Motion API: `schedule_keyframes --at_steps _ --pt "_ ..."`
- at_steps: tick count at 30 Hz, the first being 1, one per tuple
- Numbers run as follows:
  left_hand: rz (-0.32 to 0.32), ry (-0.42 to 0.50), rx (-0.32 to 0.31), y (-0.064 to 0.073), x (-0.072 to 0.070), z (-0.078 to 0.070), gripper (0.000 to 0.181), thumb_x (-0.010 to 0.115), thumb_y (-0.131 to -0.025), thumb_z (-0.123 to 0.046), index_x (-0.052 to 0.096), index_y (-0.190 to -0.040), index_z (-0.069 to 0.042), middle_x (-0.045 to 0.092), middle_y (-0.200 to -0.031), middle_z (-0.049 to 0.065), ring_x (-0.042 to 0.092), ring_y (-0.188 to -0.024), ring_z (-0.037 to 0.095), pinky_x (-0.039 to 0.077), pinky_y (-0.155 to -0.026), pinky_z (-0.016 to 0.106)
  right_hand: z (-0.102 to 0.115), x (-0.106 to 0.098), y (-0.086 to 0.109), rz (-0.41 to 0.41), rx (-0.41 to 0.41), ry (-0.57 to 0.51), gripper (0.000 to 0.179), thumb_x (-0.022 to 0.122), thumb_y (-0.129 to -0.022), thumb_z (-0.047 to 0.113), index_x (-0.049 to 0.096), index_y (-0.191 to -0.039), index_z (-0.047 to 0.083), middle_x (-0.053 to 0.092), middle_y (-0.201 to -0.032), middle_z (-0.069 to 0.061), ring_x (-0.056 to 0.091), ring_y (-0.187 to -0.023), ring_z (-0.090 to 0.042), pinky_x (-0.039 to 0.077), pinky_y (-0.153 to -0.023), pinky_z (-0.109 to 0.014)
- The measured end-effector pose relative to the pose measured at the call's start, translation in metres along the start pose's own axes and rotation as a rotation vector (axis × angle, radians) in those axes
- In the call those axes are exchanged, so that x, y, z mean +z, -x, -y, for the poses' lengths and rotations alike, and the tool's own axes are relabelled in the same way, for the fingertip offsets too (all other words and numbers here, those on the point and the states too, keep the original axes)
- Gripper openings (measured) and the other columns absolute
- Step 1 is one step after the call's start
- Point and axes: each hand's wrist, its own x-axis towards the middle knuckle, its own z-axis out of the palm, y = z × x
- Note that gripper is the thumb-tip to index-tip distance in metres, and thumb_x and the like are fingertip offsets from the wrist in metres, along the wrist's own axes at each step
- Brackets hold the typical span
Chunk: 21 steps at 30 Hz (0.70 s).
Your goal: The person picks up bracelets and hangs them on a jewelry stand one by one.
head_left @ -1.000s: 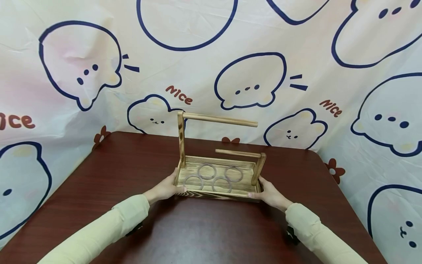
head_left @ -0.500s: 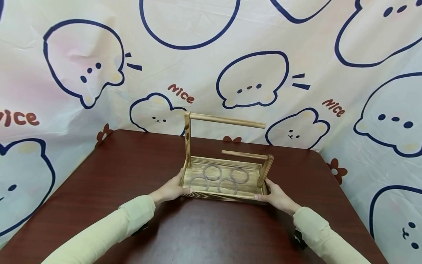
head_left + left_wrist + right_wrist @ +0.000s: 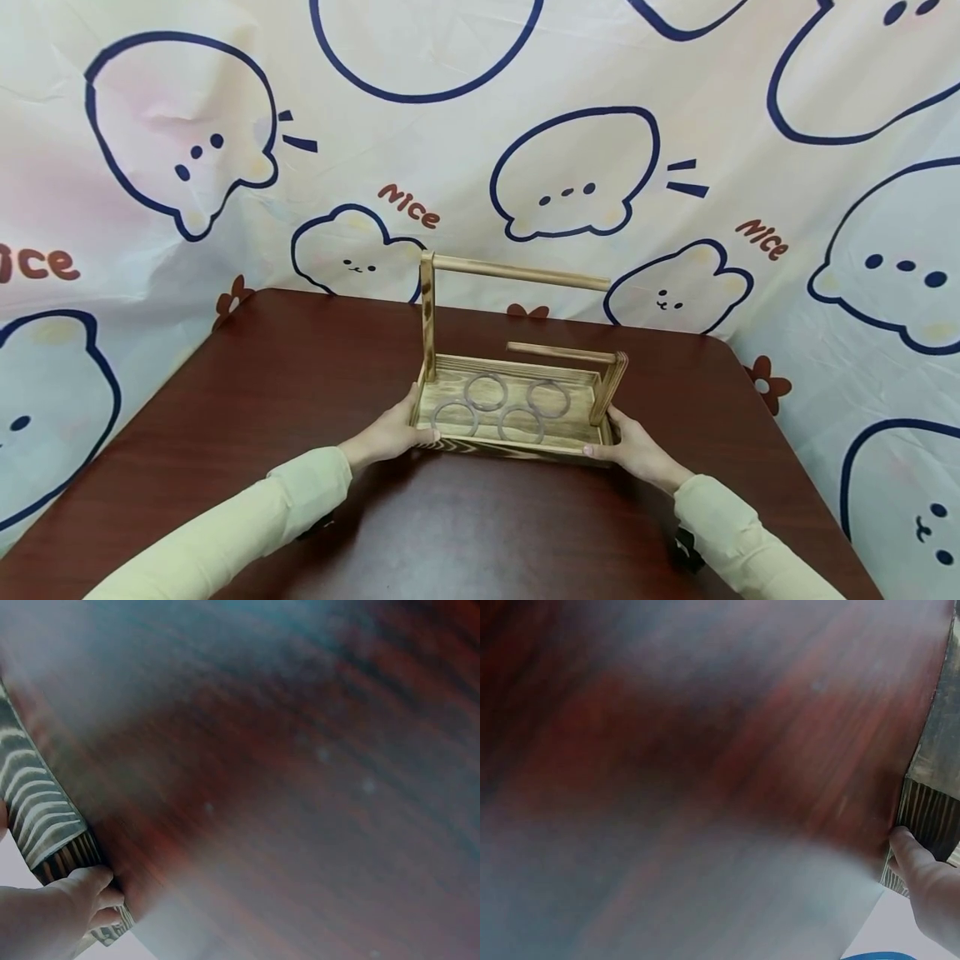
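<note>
A shallow wooden tray (image 3: 510, 451) with dark wavy grain sits on the brown table. Several pale rings (image 3: 486, 392) show on its floor. A tall left post (image 3: 428, 321) carries a long round bar (image 3: 517, 272); from a shorter right post (image 3: 609, 390) a second bar (image 3: 558, 352) reaches leftward. My left hand (image 3: 386, 431) grips the tray's left end, thumb over the front corner. At the other end my right hand (image 3: 641, 454) holds the right front corner the same way. In both wrist views, fingers (image 3: 94, 876) press on the striped end wall (image 3: 930, 817) low by the tabletop.
The reddish-brown table (image 3: 300, 358) extends on all sides of the tray. Behind and beside it hangs a pale cloth (image 3: 465, 175) with cartoon outlines, meeting the table's back edge. Cream sleeves (image 3: 225, 529) cover both forearms.
The tray has shifted a little to the right over the table, both hands keeping hold of its ends. In the last half second it has barely moved.
</note>
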Motion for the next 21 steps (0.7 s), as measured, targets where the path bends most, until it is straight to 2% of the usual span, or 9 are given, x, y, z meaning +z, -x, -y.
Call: schedule_keyframes --at_steps 13,21 --pt "-0.025 0.003 0.002 0.0008 0.0013 -0.0009 0.094 0.066 -0.083 -0.016 -0.002 -0.144 0.007 0.005 -0.15 0.024 0.011 -0.138 0.034 0.015 -0.111 0.049 0.0011 -0.0005 0.001 0.007 -0.008 0.003 0.099 0.072 -0.079 0.027 0.006 -0.143 -0.01 0.01 -0.149 -0.028 0.009 -0.137 -0.042 0.018 -0.107 -0.056" --pt "-0.011 0.013 0.008 0.0018 0.0008 -0.0006 0.095 0.066 -0.083 -0.018 -0.003 -0.144 0.005 0.004 -0.151 0.022 0.009 -0.139 0.033 0.013 -0.111 0.049 0.0017 -0.0007 0.0021 0.002 0.007 0.027 0.099 0.072 -0.078 0.03 0.008 -0.143 -0.009 0.011 -0.149 -0.029 0.01 -0.136 -0.042 0.019 -0.106 -0.057"
